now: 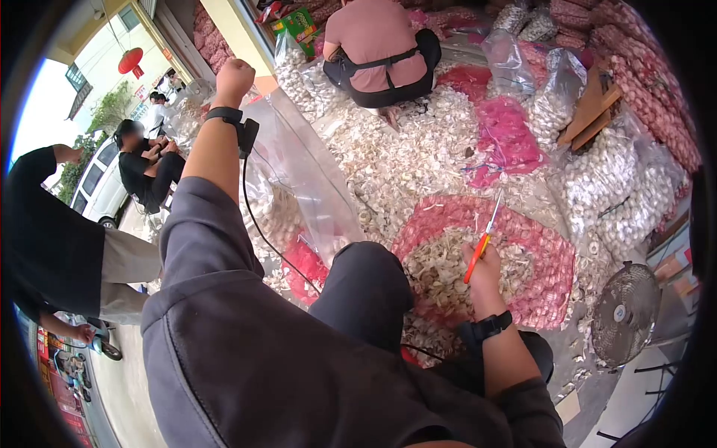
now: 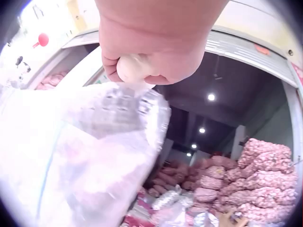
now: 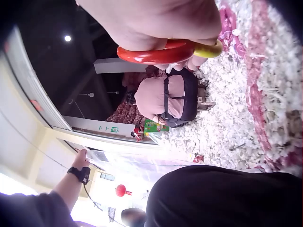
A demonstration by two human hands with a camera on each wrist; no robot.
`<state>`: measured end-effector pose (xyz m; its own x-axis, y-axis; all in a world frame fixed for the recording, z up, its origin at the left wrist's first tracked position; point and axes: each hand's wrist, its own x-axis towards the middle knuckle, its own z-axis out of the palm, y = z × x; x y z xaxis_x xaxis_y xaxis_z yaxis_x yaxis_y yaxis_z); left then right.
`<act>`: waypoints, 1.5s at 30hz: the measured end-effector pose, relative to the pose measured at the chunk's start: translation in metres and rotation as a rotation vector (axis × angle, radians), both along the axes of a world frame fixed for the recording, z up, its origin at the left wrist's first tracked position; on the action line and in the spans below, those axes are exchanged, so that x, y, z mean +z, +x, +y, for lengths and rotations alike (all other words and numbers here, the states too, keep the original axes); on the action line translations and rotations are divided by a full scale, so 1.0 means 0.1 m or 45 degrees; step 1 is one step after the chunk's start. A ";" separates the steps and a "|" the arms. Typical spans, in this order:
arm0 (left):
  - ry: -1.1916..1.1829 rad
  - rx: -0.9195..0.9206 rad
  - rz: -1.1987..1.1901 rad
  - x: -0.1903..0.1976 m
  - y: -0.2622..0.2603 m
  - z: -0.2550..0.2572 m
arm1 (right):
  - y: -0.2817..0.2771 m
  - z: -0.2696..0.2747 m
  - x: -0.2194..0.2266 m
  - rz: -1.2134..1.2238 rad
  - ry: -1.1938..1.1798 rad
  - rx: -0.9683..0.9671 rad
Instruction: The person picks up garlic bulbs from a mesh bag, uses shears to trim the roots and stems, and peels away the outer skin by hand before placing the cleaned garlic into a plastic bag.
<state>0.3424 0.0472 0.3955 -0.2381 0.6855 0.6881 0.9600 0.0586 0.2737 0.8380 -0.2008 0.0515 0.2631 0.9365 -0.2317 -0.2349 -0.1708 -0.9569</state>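
My left hand (image 1: 234, 81) is raised high at the upper left, fingers curled. It grips the top of a large clear plastic bag (image 1: 310, 160), which hangs down toward the floor. A smooth whitish round thing that looks like a garlic bulb (image 2: 131, 69) shows between the fingers in the left wrist view. Low over the pile, my right hand (image 1: 484, 270) holds scissors (image 1: 479, 255) with orange-red and yellow handles, blades pointing away from me. Beneath that hand, garlic trimmings and skins (image 1: 433, 265) lie on a pink mesh sack (image 1: 549, 257).
A person in a pink top (image 1: 373, 45) squats ahead among scattered skins. Bags of white garlic (image 1: 612, 179) and stacked mesh sacks (image 1: 642, 60) line the right. A fan (image 1: 626, 313) stands at lower right. Another person (image 1: 67, 224) stands at left. A cable (image 1: 258, 224) trails from my left wrist.
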 end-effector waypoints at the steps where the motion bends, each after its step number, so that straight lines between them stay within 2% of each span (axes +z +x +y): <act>1: -0.377 0.037 0.565 -0.09 -0.34 0.24 | 0.00 0.00 0.01 0.013 -0.011 0.012; 3: -0.900 -0.026 1.120 -0.31 -0.80 0.50 | -0.03 0.00 0.05 0.014 -0.007 0.015; 5: -0.978 -0.121 1.097 -0.47 -0.77 0.29 | -0.08 0.01 0.09 -0.011 0.023 0.004; 6: -0.907 -0.113 1.088 -0.51 -0.56 0.04 | -0.07 0.01 0.07 -0.047 0.019 0.010; 8: -0.876 -0.118 0.850 -0.67 -0.59 0.11 | -0.06 0.03 0.01 -0.115 0.019 0.038; 9: -0.907 -0.120 0.625 -0.90 -0.87 0.45 | -0.06 0.04 -0.01 -0.076 0.016 0.041; 11: -1.031 0.043 0.548 -0.96 -0.83 0.38 | -0.08 0.04 0.00 0.018 0.016 0.080; 14: -1.191 0.256 0.450 -0.96 -0.70 0.21 | -0.12 -0.02 0.29 0.018 -0.134 0.130; 16: -1.333 0.276 0.408 -0.94 -0.56 0.15 | -0.12 0.05 0.08 -0.034 -0.042 0.122; 17: -1.588 0.108 0.412 -0.63 -0.13 -0.17 | -0.12 0.06 0.02 -0.065 0.000 0.112; 20: -1.642 0.291 0.311 -0.54 0.54 -0.59 | -0.13 0.02 0.06 -0.017 -0.010 0.121; 24: -1.471 0.078 0.450 -0.46 0.60 -0.68 | -0.13 -0.02 0.09 -0.068 0.008 0.099; 27: -1.114 -0.350 0.421 -0.93 -0.23 -0.08 | -0.09 -0.02 0.05 -0.053 0.016 0.128; 29: -0.755 -0.651 0.463 -1.09 -0.34 0.06 | -0.09 -0.04 0.09 -0.069 0.006 0.128; 31: -0.659 -0.795 0.465 -1.17 -0.36 0.19 | -0.09 -0.05 0.09 -0.088 0.022 0.122; 33: -0.838 -0.782 0.432 -1.21 -0.36 0.27 | -0.10 -0.03 0.07 -0.094 0.021 0.125; 36: -1.180 -0.794 0.009 -1.36 -0.37 0.38 | -0.09 -0.03 0.06 -0.089 -0.006 0.143; 37: -1.221 -0.668 0.095 -1.38 -0.37 0.41 | -0.09 -0.03 0.07 -0.089 -0.008 0.156; 39: -1.293 -0.412 0.264 -1.10 0.16 -0.01 | -0.09 -0.03 0.07 -0.101 -0.018 0.171; 42: -1.437 -0.180 -0.742 -1.17 0.34 -0.21 | -0.10 -0.01 0.02 -0.141 -0.021 0.158; 43: -1.442 -0.167 -0.662 -1.23 0.34 -0.21 | -0.13 0.01 0.02 -0.154 -0.008 0.139; 44: -1.437 -0.162 -0.399 -1.27 0.23 -0.22 | -0.13 0.00 0.01 -0.170 -0.006 0.111; 45: -1.407 -0.152 0.043 -1.36 0.09 -0.20 | -0.13 0.00 0.03 -0.173 -0.041 0.142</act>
<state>0.3511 0.0276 0.2593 -0.1221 0.9428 -0.3103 0.9818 0.1605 0.1014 0.8249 -0.2008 0.0548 0.1892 0.9543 -0.2314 -0.0818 -0.2195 -0.9722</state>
